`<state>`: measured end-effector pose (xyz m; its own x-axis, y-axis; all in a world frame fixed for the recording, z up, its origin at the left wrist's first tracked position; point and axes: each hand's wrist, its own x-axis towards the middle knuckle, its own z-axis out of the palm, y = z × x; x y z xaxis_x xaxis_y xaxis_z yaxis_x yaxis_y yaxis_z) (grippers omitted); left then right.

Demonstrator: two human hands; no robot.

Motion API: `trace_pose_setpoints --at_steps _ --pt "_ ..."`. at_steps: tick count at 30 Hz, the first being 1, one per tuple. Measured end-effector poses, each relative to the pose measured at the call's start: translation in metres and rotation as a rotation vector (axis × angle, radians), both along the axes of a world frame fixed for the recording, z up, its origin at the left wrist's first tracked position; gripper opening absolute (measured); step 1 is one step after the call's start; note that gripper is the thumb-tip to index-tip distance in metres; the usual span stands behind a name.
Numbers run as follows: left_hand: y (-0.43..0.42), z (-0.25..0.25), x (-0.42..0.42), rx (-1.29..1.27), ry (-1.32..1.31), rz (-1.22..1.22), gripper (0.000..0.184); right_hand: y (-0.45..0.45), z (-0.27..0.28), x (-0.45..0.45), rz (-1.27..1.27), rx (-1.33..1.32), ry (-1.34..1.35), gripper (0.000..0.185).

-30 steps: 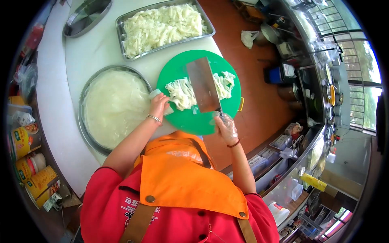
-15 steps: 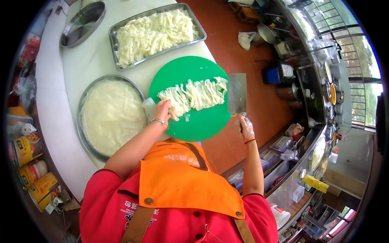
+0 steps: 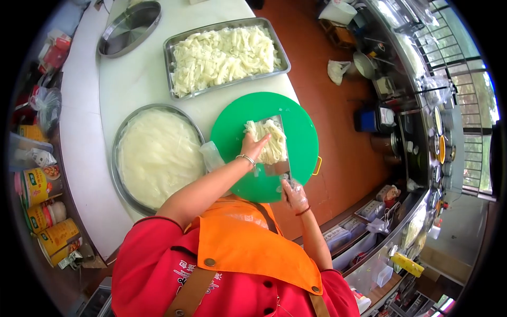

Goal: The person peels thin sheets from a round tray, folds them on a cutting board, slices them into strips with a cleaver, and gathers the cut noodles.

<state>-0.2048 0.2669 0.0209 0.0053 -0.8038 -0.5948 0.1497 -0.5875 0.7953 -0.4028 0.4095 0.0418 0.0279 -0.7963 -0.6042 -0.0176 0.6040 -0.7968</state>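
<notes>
A round green cutting board (image 3: 232,119) lies at the counter's edge, in front of me. On it, a bundle of sliced white noodle strips (image 3: 274,141) rests on the flat blade of a cleaver (image 3: 280,169). My left hand (image 3: 255,148) holds the strips against the blade, its thumb over the top and its other fingers partly hidden. My right hand (image 3: 294,195), in a clear plastic glove, is closed round the cleaver's handle near the board's lower edge. Left of the board, a round metal pan (image 3: 117,177) contains stacked pale, translucent noodle sheets (image 3: 156,156).
Beyond the board, a rectangular metal tray (image 3: 287,66) is heaped with cut noodles (image 3: 224,58). Another round pan (image 3: 124,31) stands at the far left of the white counter (image 3: 132,79). A yellow handle (image 3: 317,166) sticks out beside the board. Tins (image 3: 42,182) line the left shelf.
The cleaver has swung from the board's right edge in over the board. The noodle strips, earlier spread in a row, are now gathered on its blade under my left hand. The view has shifted slightly.
</notes>
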Motion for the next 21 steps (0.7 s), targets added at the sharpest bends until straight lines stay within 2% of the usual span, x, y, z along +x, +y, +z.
trace_pose_setpoints --at_steps 2,4,5,7,10,13,14,15,16,19,21 --pt "-0.005 0.002 0.009 -0.014 -0.015 -0.013 0.089 -0.004 -0.015 0.001 0.095 -0.112 0.112 0.023" --pt "-0.016 0.0 0.022 0.003 -0.032 -0.022 0.085 -0.016 -0.02 0.007 0.161 -0.193 0.204 0.027" --pt "-0.025 0.005 0.029 -0.016 -0.003 0.005 0.082 -0.033 -0.002 0.013 0.225 -0.2 0.25 0.03" --pt "-0.047 0.02 0.048 -0.054 0.053 0.058 0.075 -0.071 0.022 0.027 0.409 -0.166 0.376 0.013" --pt "-0.102 0.02 0.078 -0.142 0.058 0.199 0.064 -0.139 0.035 0.048 0.657 -0.151 0.559 0.043" --pt "-0.16 0.041 0.121 -0.265 0.027 0.284 0.058 -0.212 0.037 0.083 0.704 -0.392 0.615 0.038" --pt "-0.178 0.049 0.136 -0.304 0.036 0.314 0.055 -0.235 0.049 0.101 0.633 -0.396 0.53 0.024" --pt "-0.2 0.044 0.152 -0.303 0.026 0.316 0.055 -0.257 0.06 0.118 0.564 -0.401 0.443 0.025" --pt "-0.223 0.034 0.171 -0.302 0.016 0.316 0.055 -0.276 0.076 0.141 0.402 -0.302 0.261 0.046" --pt "-0.269 0.024 0.217 -0.226 -0.101 0.262 0.053 -0.331 0.07 0.173 0.371 -0.173 0.435 0.046" --pt "-0.291 0.009 0.249 -0.138 -0.135 0.13 0.051 -0.353 0.045 0.179 0.399 -0.384 0.753 0.042"
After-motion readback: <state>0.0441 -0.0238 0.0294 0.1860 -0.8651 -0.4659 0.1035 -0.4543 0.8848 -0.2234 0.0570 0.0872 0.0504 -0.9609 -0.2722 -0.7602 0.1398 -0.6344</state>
